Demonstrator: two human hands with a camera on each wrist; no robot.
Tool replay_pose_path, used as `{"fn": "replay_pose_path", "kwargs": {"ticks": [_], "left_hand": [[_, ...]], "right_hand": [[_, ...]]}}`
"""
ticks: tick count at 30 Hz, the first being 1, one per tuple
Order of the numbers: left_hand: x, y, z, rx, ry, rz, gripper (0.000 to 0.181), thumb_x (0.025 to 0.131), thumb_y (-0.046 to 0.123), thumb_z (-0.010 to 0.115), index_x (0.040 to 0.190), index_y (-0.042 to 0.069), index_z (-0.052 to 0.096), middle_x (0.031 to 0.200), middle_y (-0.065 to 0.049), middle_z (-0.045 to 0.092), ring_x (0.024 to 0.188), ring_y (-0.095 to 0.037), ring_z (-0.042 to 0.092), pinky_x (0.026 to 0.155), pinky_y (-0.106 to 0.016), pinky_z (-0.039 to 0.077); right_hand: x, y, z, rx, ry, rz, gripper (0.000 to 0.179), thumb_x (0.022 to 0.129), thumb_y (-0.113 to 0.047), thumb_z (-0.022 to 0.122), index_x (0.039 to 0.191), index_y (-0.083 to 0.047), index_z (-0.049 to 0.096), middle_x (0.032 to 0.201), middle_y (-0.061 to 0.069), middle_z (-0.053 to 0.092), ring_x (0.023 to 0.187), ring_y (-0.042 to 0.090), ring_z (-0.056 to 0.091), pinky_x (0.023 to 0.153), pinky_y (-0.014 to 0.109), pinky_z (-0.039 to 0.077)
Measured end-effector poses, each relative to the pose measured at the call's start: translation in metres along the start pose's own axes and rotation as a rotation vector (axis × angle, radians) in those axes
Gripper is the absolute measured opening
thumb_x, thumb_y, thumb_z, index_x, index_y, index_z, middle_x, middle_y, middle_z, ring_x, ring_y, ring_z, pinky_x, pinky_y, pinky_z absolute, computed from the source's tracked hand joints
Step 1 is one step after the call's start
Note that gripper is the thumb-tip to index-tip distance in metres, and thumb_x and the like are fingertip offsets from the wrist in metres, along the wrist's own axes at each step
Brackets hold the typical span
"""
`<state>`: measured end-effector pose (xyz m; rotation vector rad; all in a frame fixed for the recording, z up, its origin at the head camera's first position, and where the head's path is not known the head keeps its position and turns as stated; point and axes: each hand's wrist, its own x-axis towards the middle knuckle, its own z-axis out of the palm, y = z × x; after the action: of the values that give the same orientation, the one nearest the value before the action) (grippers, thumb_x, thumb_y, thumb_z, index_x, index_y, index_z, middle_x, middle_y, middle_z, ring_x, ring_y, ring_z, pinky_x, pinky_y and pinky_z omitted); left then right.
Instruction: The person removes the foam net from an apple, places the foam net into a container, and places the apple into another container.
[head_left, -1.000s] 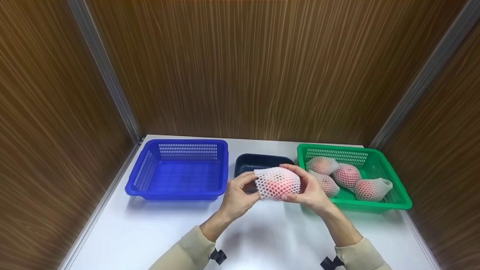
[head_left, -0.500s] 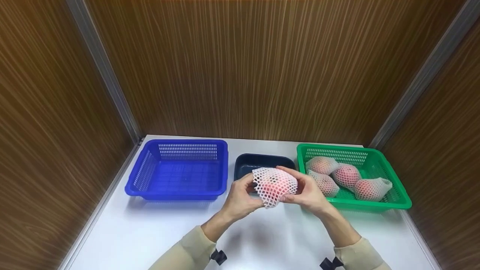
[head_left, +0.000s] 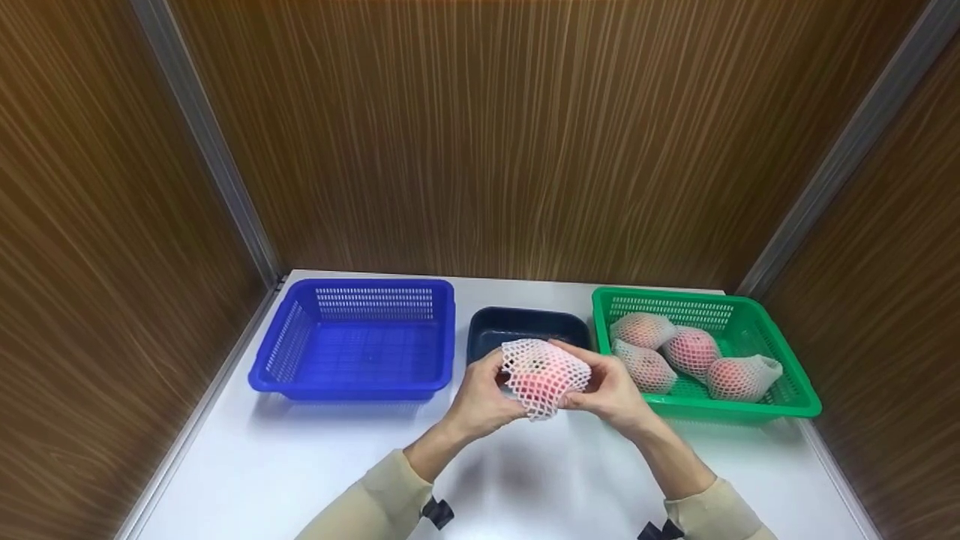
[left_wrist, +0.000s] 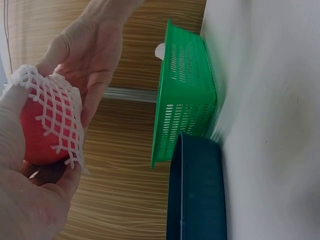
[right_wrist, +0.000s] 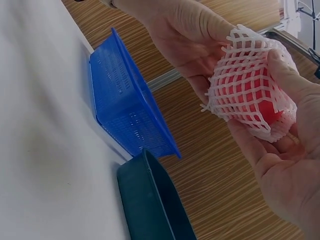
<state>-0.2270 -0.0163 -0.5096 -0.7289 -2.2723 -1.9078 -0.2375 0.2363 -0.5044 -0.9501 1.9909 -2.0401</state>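
A red apple (left_wrist: pixel 39 134) in a white foam net sleeve (head_left: pixel 546 367) is held up between both hands, above the front of a dark blue-green tub (head_left: pixel 480 330). My left hand (head_left: pixel 480 396) grips the apple from the left, near the loose edge of the net. From the other side my right hand (head_left: pixel 616 390) holds it, and the right wrist view shows that thumb (right_wrist: pixel 286 75) on the net with fingers underneath. Bare red skin shows past the net's ragged edge in the left wrist view. Part of the fruit is hidden by the hands.
A blue plastic basket (head_left: pixel 352 394) stands on the white table (head_left: pixel 337 465) at the left. At the right, a green basket (head_left: pixel 795 375) bears several net-wrapped fruits (head_left: pixel 694 352). Wood-grain panels (head_left: pixel 480 150) close in the back and both sides.
The apple has shifted slightly left and toward me and turned between the hands. The net's left edge has spread and now hangs lower at the front. Both hands keep their hold.
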Motion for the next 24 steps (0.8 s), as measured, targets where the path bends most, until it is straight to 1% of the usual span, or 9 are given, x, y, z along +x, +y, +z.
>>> {"fn": "replay_pose_path", "kwargs": {"ticks": [4,7,10,14,18,24], "left_hand": [[0.0007,-0.0005,0.0,0.001,0.0,0.0,0.074,0.072,0.008,0.103,0.138,0.002,0.069,0.133,-0.015,0.075,0.119,-0.019,0.071,0.105,-0.031,0.062],[0.0007,-0.0007,-0.0005,0.006,0.0,-0.006,0.073,0.073,0.007,0.101,0.137,0.002,0.068,0.131,-0.016,0.075,0.117,-0.017,0.071,0.102,-0.029,0.063],[0.0005,-0.0008,-0.0014,0.022,-0.007,-0.021,0.076,0.073,0.009,0.101,0.139,0.004,0.066,0.132,-0.013,0.075,0.116,-0.015,0.07,0.1,-0.027,0.062],[0.0,-0.0012,-0.0021,0.043,-0.018,-0.026,0.083,0.071,0.014,0.104,0.143,0.006,0.063,0.135,-0.01,0.073,0.118,-0.015,0.068,0.1,-0.027,0.061],[-0.0008,-0.0019,-0.0022,0.069,-0.021,-0.026,0.089,0.069,0.015,0.105,0.145,0.007,0.061,0.136,-0.01,0.072,0.12,-0.018,0.067,0.102,-0.031,0.061],[-0.0031,-0.0013,-0.0026,0.123,-0.026,-0.045,0.098,0.069,0.023,0.106,0.152,0.01,0.055,0.142,-0.009,0.07,0.128,-0.023,0.066,0.113,-0.04,0.058]], "right_hand": [[-0.0006,0.003,0.0012,0.017,0.006,-0.003,0.078,0.097,-0.005,0.086,0.163,0.009,0.049,0.154,-0.004,0.069,0.125,0.014,0.07,0.102,0.035,0.067],[-0.0003,0.0053,0.0018,0.033,0.0,-0.012,0.077,0.096,-0.004,0.086,0.162,0.011,0.049,0.153,-0.002,0.07,0.124,0.014,0.07,0.1,0.035,0.067],[-0.0002,0.0072,0.0016,0.03,-0.005,-0.026,0.076,0.096,-0.003,0.086,0.161,0.012,0.05,0.153,-0.001,0.071,0.123,0.014,0.071,0.1,0.035,0.067],[-0.0002,0.0088,0.001,0.018,-0.013,-0.03,0.073,0.096,-0.002,0.085,0.159,0.011,0.052,0.151,-0.001,0.072,0.122,0.014,0.071,0.1,0.035,0.067],[-0.0003,0.0082,0.0008,0.011,-0.022,-0.026,0.071,0.096,-0.003,0.086,0.157,0.012,0.054,0.15,0.0,0.073,0.121,0.013,0.072,0.099,0.035,0.068],[0.0004,0.0072,0.0003,-0.006,-0.026,-0.018,0.069,0.094,-0.001,0.087,0.155,0.011,0.058,0.147,0.001,0.075,0.119,0.013,0.073,0.098,0.035,0.068]]}}
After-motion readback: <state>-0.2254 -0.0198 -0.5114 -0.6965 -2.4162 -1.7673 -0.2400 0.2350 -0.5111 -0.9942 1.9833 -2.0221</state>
